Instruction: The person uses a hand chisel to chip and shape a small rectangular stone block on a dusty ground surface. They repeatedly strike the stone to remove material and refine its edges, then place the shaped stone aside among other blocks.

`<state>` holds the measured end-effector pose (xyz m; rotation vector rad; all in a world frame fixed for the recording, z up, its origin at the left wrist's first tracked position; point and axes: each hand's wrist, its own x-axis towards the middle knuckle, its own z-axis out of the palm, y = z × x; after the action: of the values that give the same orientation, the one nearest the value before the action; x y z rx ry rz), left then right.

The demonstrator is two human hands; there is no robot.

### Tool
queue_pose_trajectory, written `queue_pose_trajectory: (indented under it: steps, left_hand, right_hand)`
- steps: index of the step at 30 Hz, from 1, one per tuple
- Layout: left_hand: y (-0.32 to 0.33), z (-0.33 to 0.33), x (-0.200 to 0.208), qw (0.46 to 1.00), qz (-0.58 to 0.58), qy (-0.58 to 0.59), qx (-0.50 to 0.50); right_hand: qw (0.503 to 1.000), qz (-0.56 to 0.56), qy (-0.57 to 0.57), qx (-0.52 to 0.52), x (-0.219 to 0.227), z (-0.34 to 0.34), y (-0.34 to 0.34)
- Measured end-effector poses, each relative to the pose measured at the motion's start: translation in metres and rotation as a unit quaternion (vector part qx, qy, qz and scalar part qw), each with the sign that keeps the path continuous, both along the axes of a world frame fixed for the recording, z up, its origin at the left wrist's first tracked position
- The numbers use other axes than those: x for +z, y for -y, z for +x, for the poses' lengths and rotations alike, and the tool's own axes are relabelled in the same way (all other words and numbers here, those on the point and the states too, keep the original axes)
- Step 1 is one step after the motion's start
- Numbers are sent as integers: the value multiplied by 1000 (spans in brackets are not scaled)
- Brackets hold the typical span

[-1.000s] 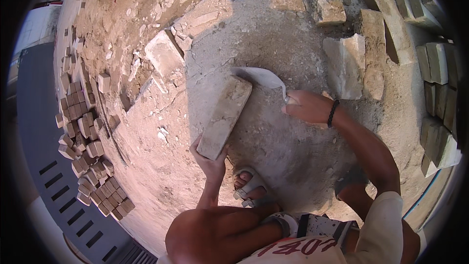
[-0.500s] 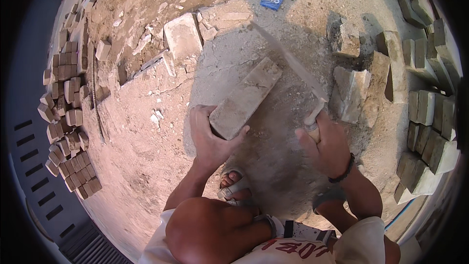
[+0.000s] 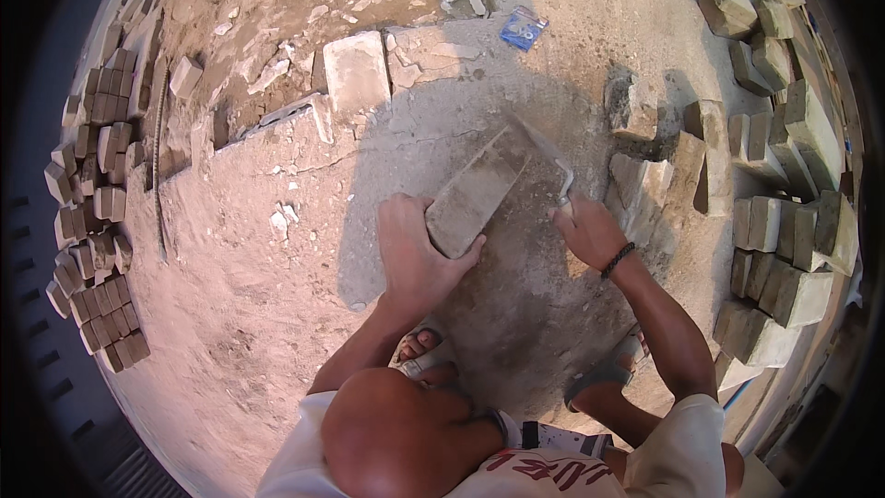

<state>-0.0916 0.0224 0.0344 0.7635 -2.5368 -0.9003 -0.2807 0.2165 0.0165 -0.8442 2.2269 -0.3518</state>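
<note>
Working over bare, dusty ground (image 3: 304, 304), the person in the head view has both hands in use. The left hand (image 3: 412, 242) grips the near end of a grey oblong block (image 3: 477, 192), with the thumb along the near right corner and the fingers around the left side. The block lies slantwise in front of the person, its far end pointing up and to the right; whether that end rests on the ground, I cannot tell. The right hand (image 3: 590, 232) is closed around the handle of a trowel (image 3: 542, 142), whose blade runs beside the block's far right edge, touching it or very nearly so.

As for progress, work on this block looks under way rather than finished, since the blade is right at its edge. The upper face appears mostly flat, with a browner patch toward the far end; whether anything there has yet to come off is too unclear to judge.

Just beyond the right hand lie rough, broken chunks (image 3: 638, 186), and farther right stand rows of pale blocks (image 3: 795, 293). Small blocks (image 3: 103, 307) are piled at far left, near a thin rod (image 3: 157, 166). Ahead lie a pale slab (image 3: 357, 72) and a blue packet (image 3: 524, 29).
</note>
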Motion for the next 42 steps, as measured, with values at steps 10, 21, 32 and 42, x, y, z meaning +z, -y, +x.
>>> queue_pose_trajectory:
  steps: [10, 21, 32, 42]
  left_hand:
    - [-2, -3, -5, 1000, 5, -25, -3]
    - [-7, -11, -17, 984, 12, -175, -12]
    - [-1, -20, -9, 975, 39, -213, -53]
    - [19, -20, -5, 967, -112, -193, -119]
  right_hand:
    - [994, -40, -101, -4, -5, 5, -6]
    - [996, 15, -82, -10, 16, 23, -26]
    - [977, 53, 87, -188, -16, -3, -11]
    - [966, -239, -47, -83, 104, 73, 15]
